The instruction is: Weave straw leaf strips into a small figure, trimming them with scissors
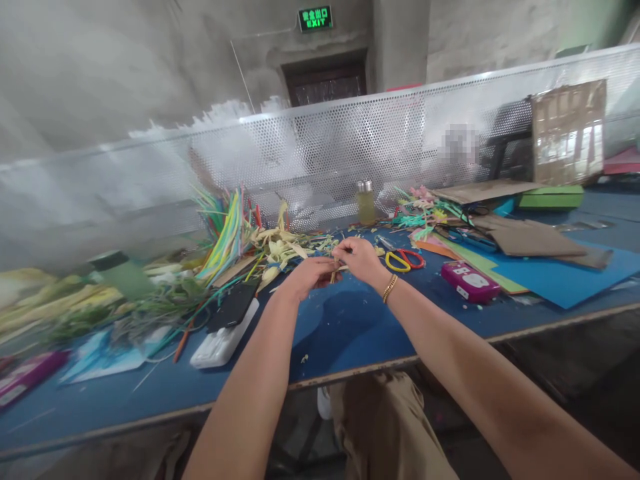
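Observation:
Both of my hands meet above the blue table [350, 333], near its middle. My left hand [310, 275] and my right hand [357, 259] are closed in a pinch on a small pale strip [336, 271] held between their fingertips. A gold bracelet [389, 288] circles my right wrist. Just beyond my fingers lies a heap of pale yellow dried leaves [280, 250]. Scissors with yellow and red handles [403, 259] rest on the table right of my right hand.
Coloured strips [225, 233] fan up at left, beside a black phone [233, 305] and a white box [223, 343]. A pink case [470, 281], blue paper [565, 280] and brown card [525, 237] lie right. A small bottle [365, 202] stands by the perforated metal screen [350, 143].

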A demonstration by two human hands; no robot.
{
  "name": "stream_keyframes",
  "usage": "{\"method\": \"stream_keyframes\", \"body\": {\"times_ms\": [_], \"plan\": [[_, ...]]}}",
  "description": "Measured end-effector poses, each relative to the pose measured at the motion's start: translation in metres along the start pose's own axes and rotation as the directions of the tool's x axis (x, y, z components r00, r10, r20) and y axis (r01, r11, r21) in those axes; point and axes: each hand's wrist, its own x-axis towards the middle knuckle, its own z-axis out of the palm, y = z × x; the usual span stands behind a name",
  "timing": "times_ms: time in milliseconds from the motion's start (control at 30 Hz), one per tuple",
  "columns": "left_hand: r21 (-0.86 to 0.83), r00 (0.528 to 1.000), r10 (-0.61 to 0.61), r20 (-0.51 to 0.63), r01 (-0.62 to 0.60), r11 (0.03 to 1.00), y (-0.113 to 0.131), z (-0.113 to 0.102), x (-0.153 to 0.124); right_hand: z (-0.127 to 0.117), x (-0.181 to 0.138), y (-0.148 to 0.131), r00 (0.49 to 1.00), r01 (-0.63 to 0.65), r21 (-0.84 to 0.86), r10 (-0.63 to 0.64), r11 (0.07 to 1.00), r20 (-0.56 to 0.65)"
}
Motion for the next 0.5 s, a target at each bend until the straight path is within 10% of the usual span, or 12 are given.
{"method": "stream_keyframes", "body": {"times_ms": [500], "plan": [[0.074,0.998,-0.012,0.06,0.008,0.997,0.0,-0.0008,-0.0029,0.0017,-0.0023,0.0032,0.997,-0.023,-0.057,0.019,0.998,-0.071]]}}
